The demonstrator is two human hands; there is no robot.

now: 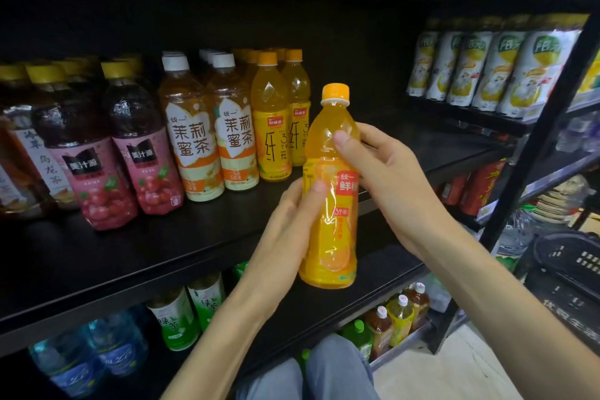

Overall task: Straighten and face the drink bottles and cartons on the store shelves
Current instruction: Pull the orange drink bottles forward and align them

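Gripping an upright orange juice bottle point(329, 204), the left hand point(285, 230) holds its label. Right hand point(389, 178) grasps its shoulder, above the black shelf point(146, 247).

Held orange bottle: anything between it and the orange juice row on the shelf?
Nothing. In the head view, only bare black shelf shows between the held orange bottle and the orange juice row.
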